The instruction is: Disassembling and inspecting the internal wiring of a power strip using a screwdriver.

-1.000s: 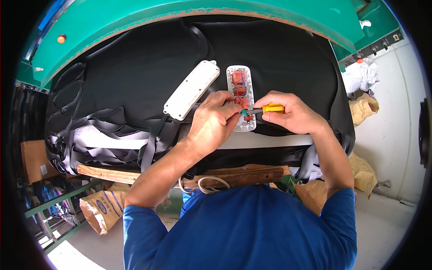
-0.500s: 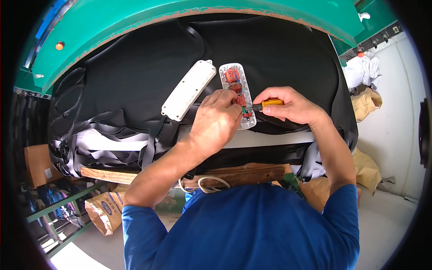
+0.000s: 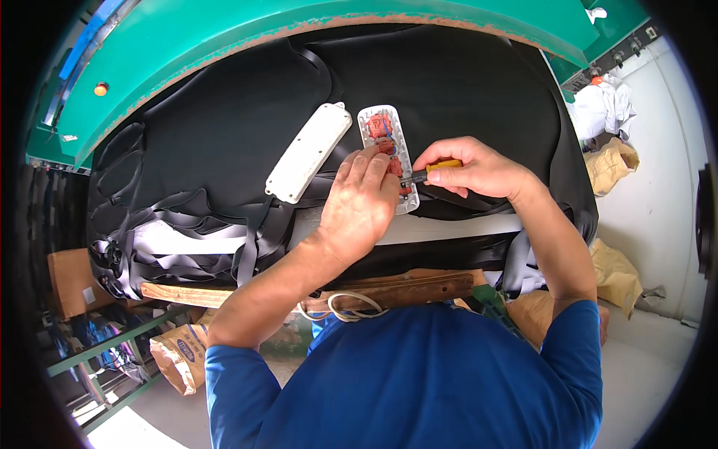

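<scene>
Your left hand (image 3: 363, 202) presses flat on the opened white plastic power strip base (image 3: 389, 153), lying lengthwise away from you on the black-covered worktop (image 3: 464, 90); your right hand (image 3: 475, 168) grips a yellow-handled screwdriver (image 3: 432, 170), tip pointing left into it.

Green machine (image 3: 299, 37), pale floor (image 3: 658, 352) (paper sacks (image 3: 615, 273))

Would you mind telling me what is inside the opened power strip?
Inside the opened power strip, orange-red inserts show at its far end. The left hand and the right hand's screwdriver cover the near end.
</scene>
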`<state>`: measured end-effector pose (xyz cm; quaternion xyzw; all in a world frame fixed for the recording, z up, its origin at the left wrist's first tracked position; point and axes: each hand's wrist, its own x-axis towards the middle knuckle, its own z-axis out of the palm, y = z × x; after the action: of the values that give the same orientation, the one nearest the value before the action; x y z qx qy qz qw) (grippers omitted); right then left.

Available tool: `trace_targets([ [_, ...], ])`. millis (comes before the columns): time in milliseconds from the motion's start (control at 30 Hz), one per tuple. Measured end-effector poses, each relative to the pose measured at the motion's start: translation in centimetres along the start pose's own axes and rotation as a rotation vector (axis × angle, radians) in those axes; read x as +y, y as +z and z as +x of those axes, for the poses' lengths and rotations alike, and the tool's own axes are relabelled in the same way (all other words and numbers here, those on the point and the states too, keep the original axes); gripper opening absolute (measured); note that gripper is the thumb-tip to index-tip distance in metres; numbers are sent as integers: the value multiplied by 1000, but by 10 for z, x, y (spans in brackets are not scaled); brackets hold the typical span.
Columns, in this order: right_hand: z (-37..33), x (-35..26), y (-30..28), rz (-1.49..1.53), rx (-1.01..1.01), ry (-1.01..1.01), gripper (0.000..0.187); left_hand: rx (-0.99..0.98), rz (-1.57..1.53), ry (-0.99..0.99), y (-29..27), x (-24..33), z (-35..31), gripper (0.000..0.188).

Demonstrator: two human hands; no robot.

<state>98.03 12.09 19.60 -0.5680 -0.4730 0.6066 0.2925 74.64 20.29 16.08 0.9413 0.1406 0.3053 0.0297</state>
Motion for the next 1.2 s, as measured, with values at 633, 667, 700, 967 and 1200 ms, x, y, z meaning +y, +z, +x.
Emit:
trace_targets([
  [633,-17,18,67,-848,738,-676,54,-42,-217,-129,1,1,3,17],
  [667,-9,26,79,-811,713,-675,52,-42,-256,-131,-1,1,5,16],
  [700,-1,33,85,-772,679,-686,49,-41,-251,-129,-2,-2,5,16],
  [967,-6,31,84,-823,663,-596,46,-87,-489,8,-17,-20,9,16],
  [1200,-6,18,83,-687,581,-534,51,-201,-563,-122,-24,-27,3,20],
])
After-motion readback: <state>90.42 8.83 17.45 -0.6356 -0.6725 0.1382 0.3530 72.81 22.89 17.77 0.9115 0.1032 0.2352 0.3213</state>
